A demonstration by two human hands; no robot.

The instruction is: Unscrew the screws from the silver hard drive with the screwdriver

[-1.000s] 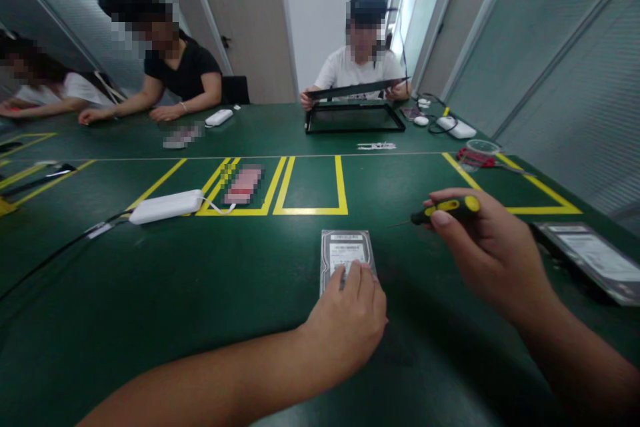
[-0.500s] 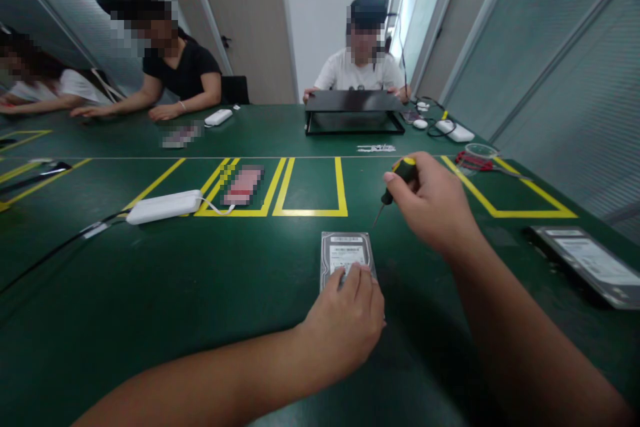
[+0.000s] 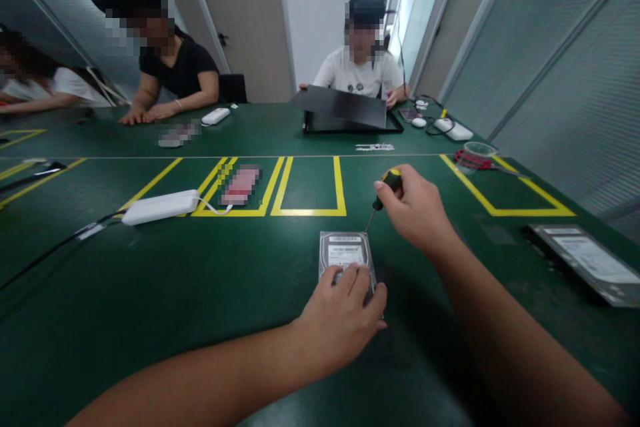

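Observation:
A silver hard drive [image 3: 345,250] with a white label lies flat on the green table [image 3: 210,280] in front of me. My left hand [image 3: 345,310] grips its near part, with the fingers over the top and along the sides, so that end is hidden. In my right hand [image 3: 413,203] is a screwdriver [image 3: 384,192] with a black and yellow handle, its thin shaft slanting down to the left. The tip is at the drive's far right corner; whether it touches a screw there is too small to tell.
To the right lies a larger hard drive [image 3: 590,260]. A white power bank [image 3: 160,207] is cabled to a phone [image 3: 241,185] at left. Beyond stand a clear container [image 3: 481,150] and red-handled pliers [image 3: 473,160]. Across the table a person holds a dark panel [image 3: 345,107] over a black frame.
My right hand has moved down and left, bringing the screwdriver tip to the drive's corner. My left hand stays on the drive, fingers slightly shifted. The person opposite has tilted the panel.

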